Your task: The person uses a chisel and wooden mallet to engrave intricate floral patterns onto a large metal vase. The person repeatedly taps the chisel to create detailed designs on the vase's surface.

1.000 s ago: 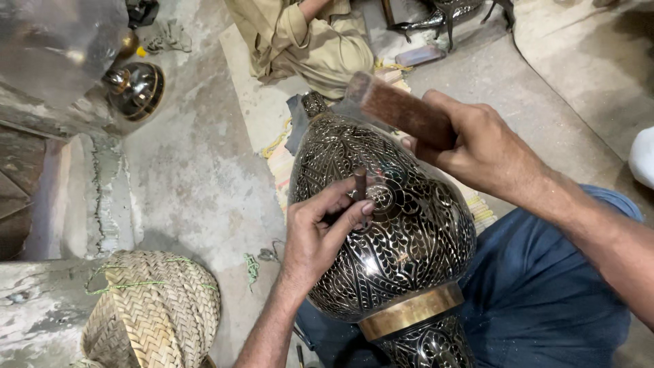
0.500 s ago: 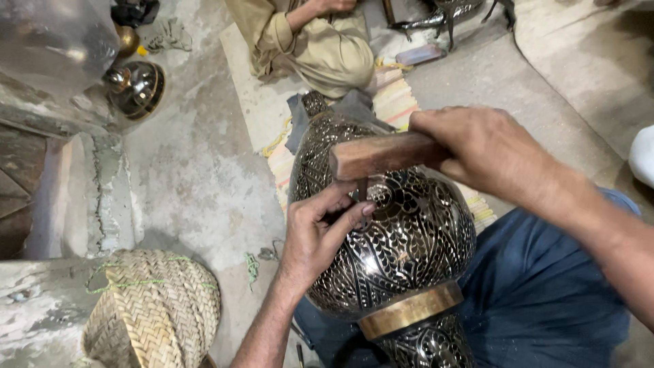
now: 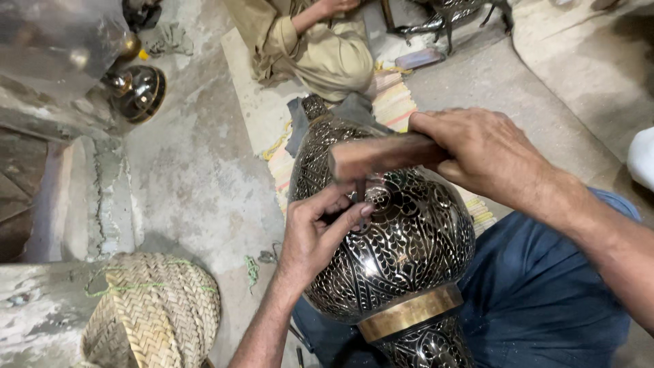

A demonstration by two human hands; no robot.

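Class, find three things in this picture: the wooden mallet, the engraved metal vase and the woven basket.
wooden mallet (image 3: 381, 155), head view, on the wooden block's side.
engraved metal vase (image 3: 409, 252), head view, on its patterned belly.
woven basket (image 3: 153, 310), head view, on its plaited wall.

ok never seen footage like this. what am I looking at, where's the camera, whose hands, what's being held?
One camera, worn on a person's head, looking down at their own bare hands. The left hand pinches a small metal punch upright against a big engraved metal vase lying across their lap. The right hand grips a wooden mallet, its face on the punch's top. On the concrete floor: a woven basket lower left, a dark round metal pot upper left. Another person in khaki clothes sits on a mat beyond the vase.
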